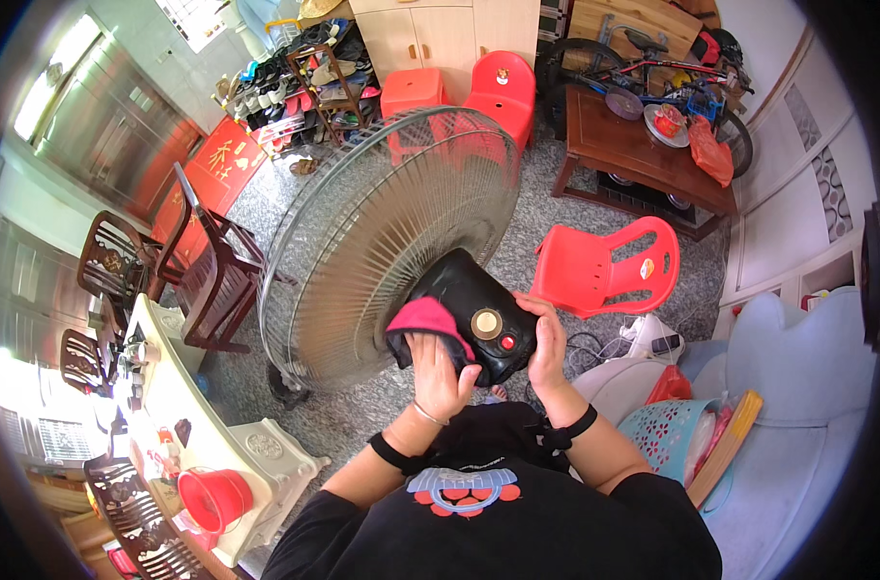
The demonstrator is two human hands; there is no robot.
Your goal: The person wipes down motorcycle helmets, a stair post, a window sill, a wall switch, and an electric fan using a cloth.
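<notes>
A large fan stands right before me, its round wire guard (382, 232) facing away to the upper left. The black motor housing (458, 290) at its back carries a gold-coloured knob (486, 323) and a small red button or light (508, 342). My left hand (436, 377) presses a pink cloth with a dark border (425, 317) against the left side of the housing. Around the housing's right edge, my right hand (547, 344) holds it steady. The blades are hard to make out behind the guard.
Right of the fan is a red plastic chair (606, 268); cables and a white power strip or box (650, 337) lie behind it. A wooden coffee table (643, 152) stands farther back. At left are a cream table (244, 464) with a red bucket (215, 499) and a wooden chair (211, 268).
</notes>
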